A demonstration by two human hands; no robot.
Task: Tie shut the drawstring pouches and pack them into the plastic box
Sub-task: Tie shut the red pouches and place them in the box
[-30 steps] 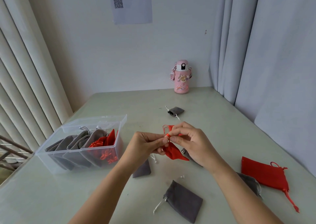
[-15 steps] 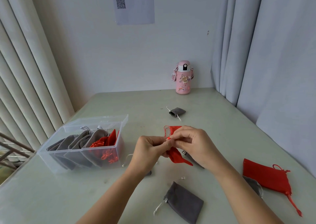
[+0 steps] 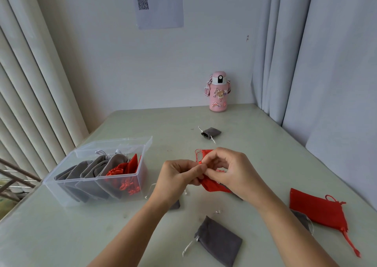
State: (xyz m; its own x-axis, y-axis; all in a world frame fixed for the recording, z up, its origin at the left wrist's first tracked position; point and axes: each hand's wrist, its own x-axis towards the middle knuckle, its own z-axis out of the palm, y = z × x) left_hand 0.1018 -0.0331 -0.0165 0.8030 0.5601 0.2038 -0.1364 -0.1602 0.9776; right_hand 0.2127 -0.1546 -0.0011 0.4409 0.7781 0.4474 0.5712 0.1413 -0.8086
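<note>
Above the table's middle, my left hand point(image 3: 177, 177) and my right hand point(image 3: 230, 169) both pinch the red cord of a small red drawstring pouch point(image 3: 211, 185), whose body hangs below my fingers. The clear plastic box point(image 3: 102, 198) stands to the left, holding several grey pouches and some red ones upright. Loose pouches lie on the table: a grey one point(image 3: 219, 240) near me, a red one point(image 3: 318, 209) at the right, a small grey one point(image 3: 211, 132) farther back. Another grey pouch point(image 3: 175, 205) is mostly hidden under my left wrist.
A pink water bottle point(image 3: 218, 92) stands at the table's back edge by the wall. Curtains hang along the right side, vertical blinds on the left. A grey pouch point(image 3: 303, 218) peeks from under the red one at the right.
My hands stay together at the red pouch's cord; fingers have shifted slightly on the string. The view has drifted a little; the pouches on the table have not moved.
</note>
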